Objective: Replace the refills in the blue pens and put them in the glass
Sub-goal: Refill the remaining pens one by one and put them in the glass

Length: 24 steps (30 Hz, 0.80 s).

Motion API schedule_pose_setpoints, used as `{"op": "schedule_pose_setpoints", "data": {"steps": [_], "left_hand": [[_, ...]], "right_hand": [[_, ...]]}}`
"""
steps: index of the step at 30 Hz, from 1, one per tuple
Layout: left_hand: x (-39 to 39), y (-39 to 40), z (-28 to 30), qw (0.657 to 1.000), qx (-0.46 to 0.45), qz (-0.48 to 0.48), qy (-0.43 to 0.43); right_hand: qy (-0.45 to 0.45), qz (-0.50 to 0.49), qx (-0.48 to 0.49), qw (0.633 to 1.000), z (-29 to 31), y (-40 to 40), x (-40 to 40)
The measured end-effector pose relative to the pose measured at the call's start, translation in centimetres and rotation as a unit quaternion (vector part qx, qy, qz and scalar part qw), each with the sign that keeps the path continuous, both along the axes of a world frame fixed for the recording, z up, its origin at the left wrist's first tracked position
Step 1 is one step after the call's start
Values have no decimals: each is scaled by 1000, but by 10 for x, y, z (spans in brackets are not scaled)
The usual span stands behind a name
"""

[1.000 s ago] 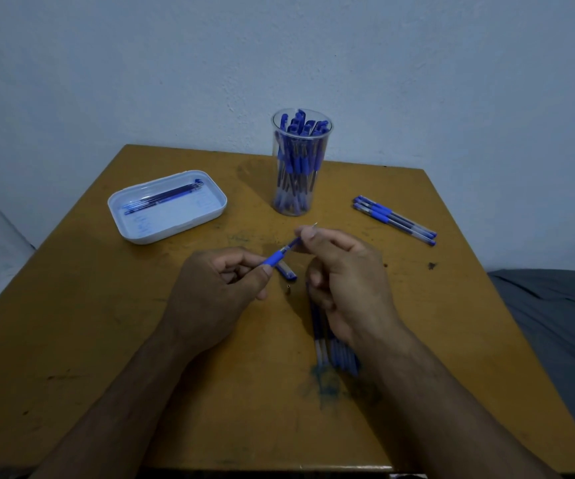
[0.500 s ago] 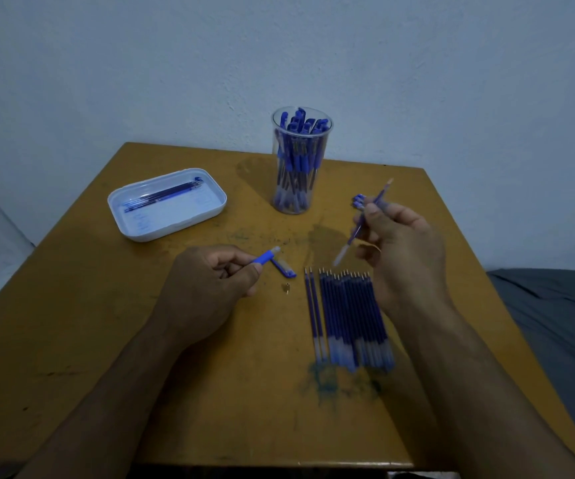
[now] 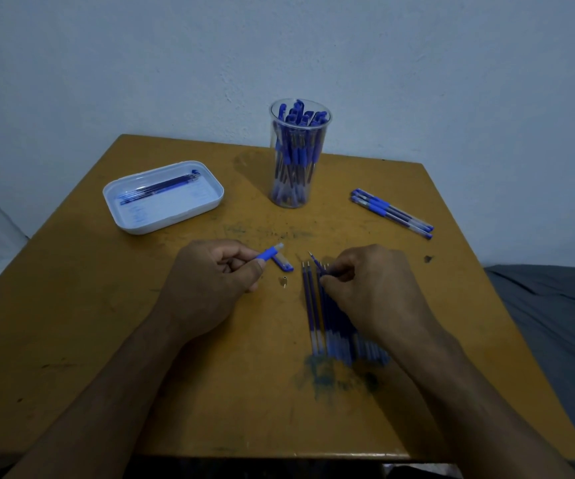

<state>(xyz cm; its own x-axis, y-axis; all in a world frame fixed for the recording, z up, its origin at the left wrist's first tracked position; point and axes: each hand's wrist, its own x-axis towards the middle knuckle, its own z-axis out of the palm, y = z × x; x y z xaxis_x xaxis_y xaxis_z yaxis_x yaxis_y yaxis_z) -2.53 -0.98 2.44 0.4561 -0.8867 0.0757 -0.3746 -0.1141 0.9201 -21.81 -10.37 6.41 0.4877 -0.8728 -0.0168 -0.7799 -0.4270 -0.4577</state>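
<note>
A: Quick one. What did your left hand (image 3: 210, 278) have?

B: You had it curled round a blue pen barrel (image 3: 269, 253), gripped end pointing far-right, clear tip end open. Its cap (image 3: 283, 264) lay on the table just beside it, and a small metal tip (image 3: 284, 282) lay near that.

A: Right hand (image 3: 372, 288)?

B: You pinched one refill (image 3: 315, 262) between thumb and fingers, point lifted and aimed far-left, over the row of refills (image 3: 327, 316) lying side by side, dark blue, points far, near ends blurred.

A: The glass (image 3: 298, 153)?

B: Clear, upright, far centre, packed with blue pens standing in it. Three more pens (image 3: 391, 213) lay flat to its right, well apart from your hands.

A: Surface, room?

B: Worn ochre wooden table (image 3: 106, 340), ink smudges near the refills. White tray (image 3: 161, 197) far left with a few thin refills in it. Pale wall behind, grey fabric (image 3: 555, 323) at right.
</note>
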Motion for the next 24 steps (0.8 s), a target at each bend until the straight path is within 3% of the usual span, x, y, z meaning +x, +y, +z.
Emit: {"op": "schedule_pose_setpoints", "data": {"steps": [10, 24], "left_hand": [[-2, 0, 2, 1000, -2, -4, -11], [-2, 0, 0, 1000, -1, -10, -12]], "right_hand": [[73, 49, -34, 996, -12, 5, -3], [83, 48, -46, 994, -19, 3, -3]]}}
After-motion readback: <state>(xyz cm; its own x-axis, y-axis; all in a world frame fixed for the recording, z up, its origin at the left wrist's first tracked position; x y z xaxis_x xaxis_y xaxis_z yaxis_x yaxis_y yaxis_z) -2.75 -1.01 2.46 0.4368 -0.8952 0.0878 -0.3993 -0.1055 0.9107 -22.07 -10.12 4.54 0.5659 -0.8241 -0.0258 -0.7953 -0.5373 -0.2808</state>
